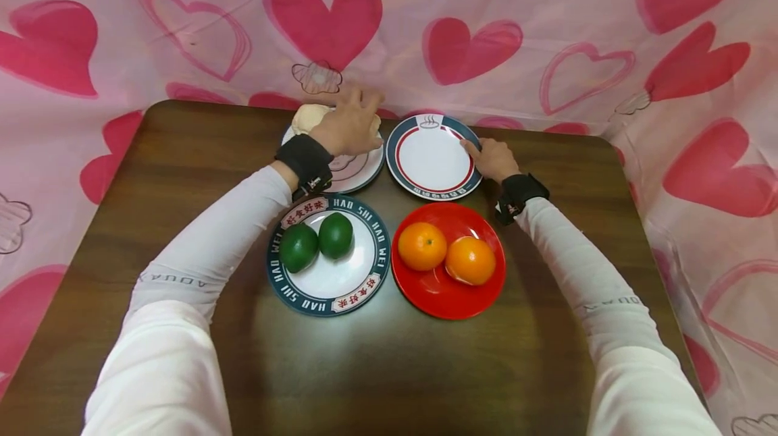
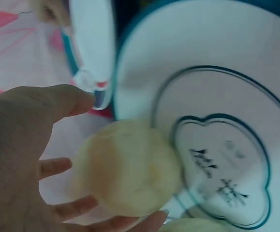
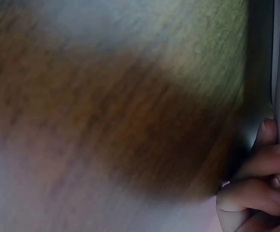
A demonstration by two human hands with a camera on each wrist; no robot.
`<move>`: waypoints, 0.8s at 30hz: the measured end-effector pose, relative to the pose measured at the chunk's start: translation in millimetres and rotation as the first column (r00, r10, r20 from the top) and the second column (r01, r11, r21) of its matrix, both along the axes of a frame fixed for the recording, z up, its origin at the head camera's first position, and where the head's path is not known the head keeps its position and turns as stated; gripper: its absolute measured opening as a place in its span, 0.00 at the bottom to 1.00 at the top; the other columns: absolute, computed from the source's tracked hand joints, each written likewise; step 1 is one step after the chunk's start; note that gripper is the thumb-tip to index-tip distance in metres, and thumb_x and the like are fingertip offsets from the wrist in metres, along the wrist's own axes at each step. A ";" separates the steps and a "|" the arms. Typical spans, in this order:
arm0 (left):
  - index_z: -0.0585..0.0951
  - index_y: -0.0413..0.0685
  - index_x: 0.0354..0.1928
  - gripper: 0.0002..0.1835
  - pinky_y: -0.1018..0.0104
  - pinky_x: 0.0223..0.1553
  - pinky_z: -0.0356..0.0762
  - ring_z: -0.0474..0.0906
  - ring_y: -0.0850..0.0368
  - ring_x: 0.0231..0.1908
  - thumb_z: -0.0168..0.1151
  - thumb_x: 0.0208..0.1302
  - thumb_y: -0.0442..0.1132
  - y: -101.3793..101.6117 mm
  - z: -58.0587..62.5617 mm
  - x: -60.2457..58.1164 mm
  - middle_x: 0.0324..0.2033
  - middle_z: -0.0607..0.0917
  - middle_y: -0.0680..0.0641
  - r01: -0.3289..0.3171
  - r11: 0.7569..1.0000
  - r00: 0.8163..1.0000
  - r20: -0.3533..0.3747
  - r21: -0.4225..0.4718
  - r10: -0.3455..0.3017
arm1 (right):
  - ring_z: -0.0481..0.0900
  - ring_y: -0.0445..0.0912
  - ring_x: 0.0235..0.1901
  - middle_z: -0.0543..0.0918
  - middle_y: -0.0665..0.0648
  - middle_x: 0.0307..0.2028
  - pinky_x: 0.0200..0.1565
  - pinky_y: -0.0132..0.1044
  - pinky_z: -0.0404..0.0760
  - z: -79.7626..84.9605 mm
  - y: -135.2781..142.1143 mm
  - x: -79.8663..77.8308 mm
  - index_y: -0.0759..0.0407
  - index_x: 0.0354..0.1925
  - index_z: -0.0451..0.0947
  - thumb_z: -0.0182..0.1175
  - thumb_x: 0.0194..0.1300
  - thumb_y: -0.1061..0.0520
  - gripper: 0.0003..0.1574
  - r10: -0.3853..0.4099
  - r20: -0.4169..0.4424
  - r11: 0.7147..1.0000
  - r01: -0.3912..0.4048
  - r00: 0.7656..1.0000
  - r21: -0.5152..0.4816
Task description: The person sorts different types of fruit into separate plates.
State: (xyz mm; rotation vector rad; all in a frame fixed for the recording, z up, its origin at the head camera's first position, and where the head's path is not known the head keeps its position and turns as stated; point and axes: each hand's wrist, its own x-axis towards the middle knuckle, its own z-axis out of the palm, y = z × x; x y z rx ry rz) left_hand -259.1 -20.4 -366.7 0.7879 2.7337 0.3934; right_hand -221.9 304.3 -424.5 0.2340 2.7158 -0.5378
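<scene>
My left hand (image 1: 348, 127) is over the back-left white plate (image 1: 367, 169), which holds two pale round buns. In the left wrist view its fingers are spread around one bun (image 2: 130, 169), thumb held apart from it. Part of the other bun (image 2: 193, 226) shows at the bottom edge. My right hand (image 1: 495, 158) grips the right rim of a bare white plate (image 1: 433, 156) with a blue border and a red ring. One finger lies over that rim on top; in the right wrist view the other fingers (image 3: 251, 195) curl at the plate's edge.
Nearer to me, a green-rimmed plate (image 1: 328, 306) carries two green round fruits (image 1: 335, 235). Beside it a red plate (image 1: 446, 304) holds two oranges (image 1: 422, 246). All stand on a brown wooden table (image 1: 377, 375), with a pink heart-patterned cloth (image 1: 395, 38) hanging behind.
</scene>
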 end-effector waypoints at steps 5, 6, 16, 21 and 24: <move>0.49 0.47 0.79 0.44 0.34 0.63 0.73 0.65 0.25 0.66 0.58 0.70 0.52 0.6 -13.6 -0.5 0.72 0.57 0.28 0.003 0.993 1.000 0.000 -0.118 -0.003 | 0.73 0.63 0.55 0.75 0.69 0.57 0.65 0.56 0.75 4.9 -4.8 3.6 0.67 0.75 0.59 0.40 0.79 0.32 0.47 -0.016 0.015 1.000 0.017 1.000 -0.007; 0.50 0.46 0.79 0.43 0.34 0.63 0.72 0.67 0.25 0.65 0.57 0.70 0.51 -0.1 -16.3 -0.9 0.72 0.59 0.28 0.006 0.992 1.000 -0.006 -0.128 -0.007 | 0.73 0.63 0.55 0.75 0.69 0.57 0.65 0.56 0.75 5.6 -5.6 4.1 0.67 0.75 0.59 0.40 0.79 0.32 0.47 -0.020 0.018 1.000 0.020 1.000 -0.006; 0.58 0.45 0.76 0.37 0.36 0.59 0.76 0.75 0.28 0.56 0.55 0.69 0.48 -6.0 -25.9 -4.8 0.65 0.71 0.29 -0.009 0.996 0.998 -0.062 -0.086 0.003 | 0.74 0.62 0.56 0.75 0.68 0.58 0.65 0.55 0.76 12.0 -10.1 5.1 0.66 0.75 0.59 0.39 0.79 0.31 0.47 -0.031 0.021 0.999 0.031 0.999 0.010; 0.62 0.44 0.72 0.32 0.38 0.56 0.79 0.78 0.31 0.52 0.54 0.70 0.49 -1.6 -19.2 0.4 0.57 0.75 0.30 0.034 0.998 0.996 -0.080 -0.043 -0.037 | 0.75 0.62 0.55 0.76 0.68 0.57 0.63 0.54 0.77 11.4 -12.6 5.2 0.65 0.74 0.60 0.40 0.79 0.32 0.46 -0.033 0.028 0.999 0.033 0.999 0.013; 0.66 0.42 0.66 0.28 0.42 0.51 0.82 0.78 0.35 0.48 0.55 0.70 0.49 6.3 -8.2 3.5 0.50 0.77 0.33 0.088 0.996 0.986 -0.144 0.019 -0.084 | 0.75 0.61 0.54 0.76 0.68 0.57 0.63 0.54 0.77 11.8 -13.8 4.0 0.64 0.74 0.61 0.41 0.79 0.32 0.45 -0.039 0.027 0.999 0.039 0.999 0.011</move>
